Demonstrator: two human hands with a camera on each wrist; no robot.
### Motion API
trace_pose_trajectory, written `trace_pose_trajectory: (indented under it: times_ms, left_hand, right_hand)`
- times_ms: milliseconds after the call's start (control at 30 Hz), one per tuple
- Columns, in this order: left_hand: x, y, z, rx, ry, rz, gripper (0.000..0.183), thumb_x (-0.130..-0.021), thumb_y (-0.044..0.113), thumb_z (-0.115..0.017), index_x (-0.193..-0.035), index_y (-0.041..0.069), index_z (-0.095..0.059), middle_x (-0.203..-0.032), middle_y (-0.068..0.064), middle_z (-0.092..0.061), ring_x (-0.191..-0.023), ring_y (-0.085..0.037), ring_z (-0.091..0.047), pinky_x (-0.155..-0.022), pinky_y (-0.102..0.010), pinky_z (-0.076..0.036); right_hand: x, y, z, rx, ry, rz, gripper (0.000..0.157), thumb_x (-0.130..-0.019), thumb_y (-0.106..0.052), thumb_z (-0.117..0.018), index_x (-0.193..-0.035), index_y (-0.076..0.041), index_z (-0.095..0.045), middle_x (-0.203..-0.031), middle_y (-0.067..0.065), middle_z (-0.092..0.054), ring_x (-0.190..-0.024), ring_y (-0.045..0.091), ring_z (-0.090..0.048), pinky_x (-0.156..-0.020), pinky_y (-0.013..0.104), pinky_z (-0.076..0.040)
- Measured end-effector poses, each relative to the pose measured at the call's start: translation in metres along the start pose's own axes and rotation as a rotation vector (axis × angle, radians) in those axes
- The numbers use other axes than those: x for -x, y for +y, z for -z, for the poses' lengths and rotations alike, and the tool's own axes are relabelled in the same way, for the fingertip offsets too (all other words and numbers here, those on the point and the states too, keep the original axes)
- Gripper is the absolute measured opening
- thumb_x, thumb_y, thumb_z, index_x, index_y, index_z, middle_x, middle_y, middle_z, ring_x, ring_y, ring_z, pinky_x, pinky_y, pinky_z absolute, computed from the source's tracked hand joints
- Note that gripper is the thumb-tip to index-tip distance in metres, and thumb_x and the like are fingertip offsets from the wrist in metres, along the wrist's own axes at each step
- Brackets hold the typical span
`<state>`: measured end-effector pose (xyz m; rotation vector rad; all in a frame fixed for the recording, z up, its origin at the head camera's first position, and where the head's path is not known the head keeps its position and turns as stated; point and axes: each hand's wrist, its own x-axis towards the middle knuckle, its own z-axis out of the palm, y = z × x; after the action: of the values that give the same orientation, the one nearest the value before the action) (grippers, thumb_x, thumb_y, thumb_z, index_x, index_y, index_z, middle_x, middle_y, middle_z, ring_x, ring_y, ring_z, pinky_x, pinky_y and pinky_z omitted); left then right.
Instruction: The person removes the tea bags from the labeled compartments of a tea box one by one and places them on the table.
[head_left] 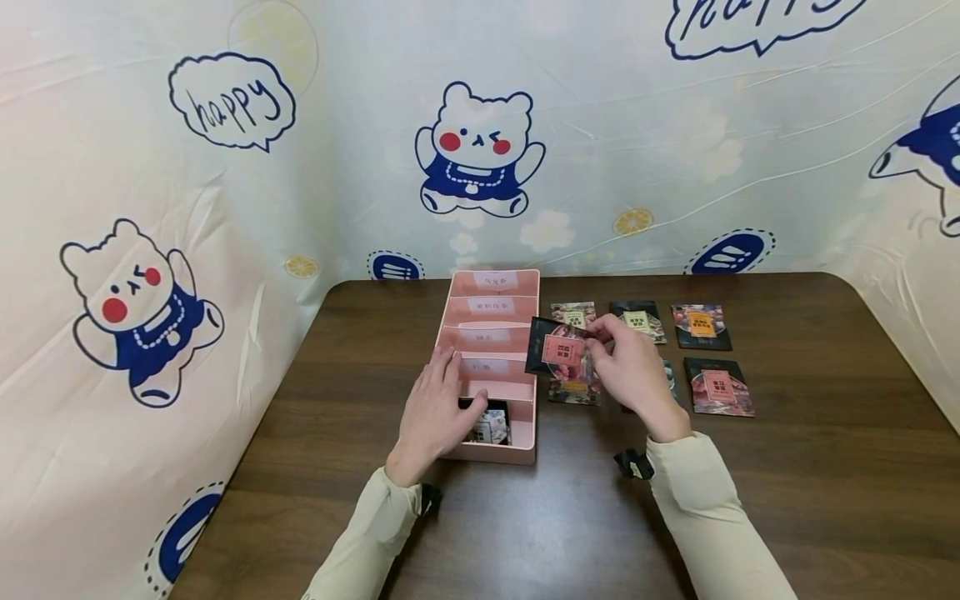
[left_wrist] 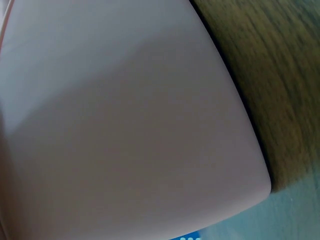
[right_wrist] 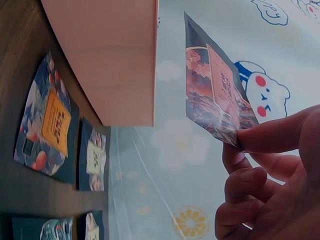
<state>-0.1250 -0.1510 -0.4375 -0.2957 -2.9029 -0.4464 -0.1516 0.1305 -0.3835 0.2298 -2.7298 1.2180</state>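
Note:
My right hand (head_left: 633, 367) pinches the corner of a dark sachet (head_left: 561, 350) with a pink label. In the right wrist view this sachet (right_wrist: 215, 90) is tilted up off the table, beside the pink box wall (right_wrist: 110, 60). My left hand (head_left: 433, 412) rests on the left side of the long pink divided box (head_left: 495, 452), its fingers extended along the rim and its thumb over the front compartment. Inside that compartment lies a dark sachet with a pale blue label (head_left: 492, 427). The left wrist view is filled by the box's outer side (left_wrist: 140, 130).
Several sachets lie in rows right of the box, among them an orange-labelled one (head_left: 701, 326), a pink-labelled one (head_left: 718, 387) and a green-labelled one (head_left: 637, 320). Paper labels (head_left: 491, 306) mark the box's dividers. Patterned cloth (head_left: 600, 125) hangs behind the brown table (head_left: 825, 467).

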Motion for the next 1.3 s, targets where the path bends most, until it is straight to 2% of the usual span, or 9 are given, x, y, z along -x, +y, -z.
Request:
trace_pose_trajectory:
  times_ms: [233, 467, 867, 1133, 1300]
  left_hand:
    - [0.0, -0.001, -0.001, -0.01, -0.002, -0.005, 0.072, -0.09, 0.049, -0.051, -0.14, -0.001, -0.044, -0.15, -0.019, -0.04, -0.145, -0.031, -0.03, -0.116, -0.051, -0.029]
    - [0.001, -0.001, -0.001, -0.014, 0.007, -0.014, 0.071, -0.089, 0.049, -0.051, -0.14, -0.001, -0.044, -0.149, -0.019, -0.041, -0.146, -0.031, -0.029, -0.117, -0.052, -0.027]
    - [0.0, 0.0, 0.0, -0.017, 0.017, -0.023, 0.071, -0.089, 0.048, -0.052, -0.139, -0.002, -0.045, -0.148, -0.02, -0.041, -0.145, -0.032, -0.029, -0.118, -0.049, -0.025]
    - [0.001, 0.0, -0.001, -0.012, 0.022, -0.026, 0.071, -0.089, 0.048, -0.053, -0.138, -0.002, -0.046, -0.148, -0.02, -0.042, -0.146, -0.032, -0.029, -0.119, -0.048, -0.023]
    - [0.001, 0.0, -0.001, -0.008, 0.019, -0.023, 0.071, -0.089, 0.048, -0.053, -0.138, -0.002, -0.046, -0.148, -0.02, -0.041, -0.146, -0.032, -0.027, -0.12, -0.046, -0.023]
  right_hand:
    - [0.002, 0.007, 0.007, 0.022, -0.019, -0.037, 0.018, -0.095, -0.014, -0.052, -0.108, -0.009, -0.064, -0.094, 0.01, -0.069, -0.065, 0.019, -0.055, -0.058, 0.03, -0.04]
    - [0.003, 0.014, 0.01, 0.018, -0.04, -0.039, 0.017, -0.095, -0.012, -0.053, -0.106, -0.007, -0.064, -0.09, 0.011, -0.068, -0.066, 0.019, -0.056, -0.057, 0.03, -0.04]
    - [0.005, 0.022, 0.011, 0.034, -0.054, -0.031, 0.016, -0.094, -0.009, -0.054, -0.104, -0.006, -0.065, -0.088, 0.012, -0.068, -0.055, 0.017, -0.051, -0.051, 0.03, -0.038]
    - [0.006, 0.025, 0.009, 0.064, -0.063, -0.036, 0.015, -0.093, -0.011, -0.054, -0.102, -0.007, -0.065, -0.089, 0.011, -0.068, -0.066, 0.02, -0.056, -0.056, 0.03, -0.038]
    - [0.007, 0.027, 0.008, 0.064, -0.082, -0.043, 0.015, -0.093, -0.01, -0.054, -0.103, -0.006, -0.065, -0.09, 0.011, -0.068, -0.065, 0.02, -0.054, -0.055, 0.03, -0.038]
